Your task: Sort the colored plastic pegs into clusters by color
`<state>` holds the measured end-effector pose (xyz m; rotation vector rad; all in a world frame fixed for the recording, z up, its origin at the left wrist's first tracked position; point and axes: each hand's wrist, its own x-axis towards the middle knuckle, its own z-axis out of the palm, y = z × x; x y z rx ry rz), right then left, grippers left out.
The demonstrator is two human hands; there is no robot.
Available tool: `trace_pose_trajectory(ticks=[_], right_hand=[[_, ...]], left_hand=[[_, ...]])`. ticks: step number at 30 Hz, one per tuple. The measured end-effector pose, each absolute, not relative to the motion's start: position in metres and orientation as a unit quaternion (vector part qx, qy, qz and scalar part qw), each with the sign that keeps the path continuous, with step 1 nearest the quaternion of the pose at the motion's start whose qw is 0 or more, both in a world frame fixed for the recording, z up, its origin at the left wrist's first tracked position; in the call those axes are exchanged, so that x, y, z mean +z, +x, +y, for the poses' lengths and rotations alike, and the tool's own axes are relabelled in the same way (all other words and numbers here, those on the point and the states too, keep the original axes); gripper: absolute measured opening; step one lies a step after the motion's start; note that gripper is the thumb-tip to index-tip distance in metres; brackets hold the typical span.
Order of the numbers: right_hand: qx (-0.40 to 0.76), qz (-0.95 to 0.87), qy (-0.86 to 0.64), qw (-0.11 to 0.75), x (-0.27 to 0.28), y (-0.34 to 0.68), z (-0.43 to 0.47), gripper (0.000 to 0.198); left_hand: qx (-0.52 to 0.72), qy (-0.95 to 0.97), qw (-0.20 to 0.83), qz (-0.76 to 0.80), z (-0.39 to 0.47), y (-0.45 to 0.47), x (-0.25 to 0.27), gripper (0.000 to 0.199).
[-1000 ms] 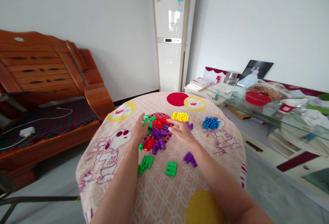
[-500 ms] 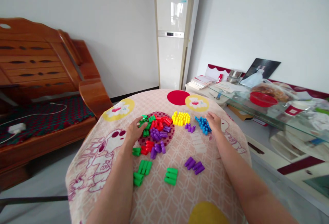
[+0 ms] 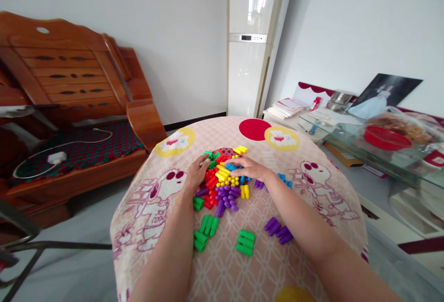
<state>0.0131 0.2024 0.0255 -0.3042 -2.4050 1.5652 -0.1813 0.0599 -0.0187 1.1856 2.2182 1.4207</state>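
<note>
Small plastic toy blocks with rounded, bullet-like ends lie heaped together on the round table. My left hand (image 3: 197,175) curves along the heap's left side, fingers apart, beside green blocks (image 3: 211,159) and red blocks (image 3: 210,180). From the right, my right hand (image 3: 252,169) reaches in with fingers stretched over blue blocks (image 3: 246,177) and yellow blocks (image 3: 222,173). Purple blocks (image 3: 227,198) form the near side of the heap. Neither hand appears to grip a block, though some fingertips are partly hidden.
Loose green blocks (image 3: 245,243) and purple blocks (image 3: 278,230) lie nearer me on the patterned tablecloth (image 3: 222,274). Several blue blocks (image 3: 285,181) sit beyond my right forearm. A wooden bench (image 3: 69,75) stands left; a glass-topped cabinet (image 3: 347,147) holds a red bowl (image 3: 386,138) at right.
My right hand has swept left, bringing most of the blue and yellow blocks against the red, green and purple ones. A few blue blocks stayed at the right. The camera view has turned slightly left.
</note>
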Motion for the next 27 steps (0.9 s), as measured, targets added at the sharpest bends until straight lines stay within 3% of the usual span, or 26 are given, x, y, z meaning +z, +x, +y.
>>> trace_pose_trajectory(ticks=[7,14,17,22,27], right_hand=[[0.434,-0.895,0.051,0.087,0.045,0.044,0.141,0.023],[0.382,-0.92,0.027,0.083,0.056,0.131,0.129,0.031],[0.385,-0.909,-0.072,0.14,0.052,0.169,0.142,0.035],[0.312,-0.817,-0.361,0.323,0.007,0.198,0.182,0.059],[0.294,-0.806,-0.392,0.331,-0.025,0.156,0.193,0.063]], left_hand=[[0.515,0.381,0.147,0.754,0.057,-0.178,-0.013,0.045],[0.55,0.352,0.148,0.743,0.061,-0.176,-0.018,0.044],[0.545,0.336,0.147,0.754,0.06,-0.178,-0.018,0.046],[0.426,0.309,0.086,0.846,0.049,-0.183,-0.01,0.044],[0.341,0.337,0.109,0.871,0.038,-0.19,-0.01,0.031]])
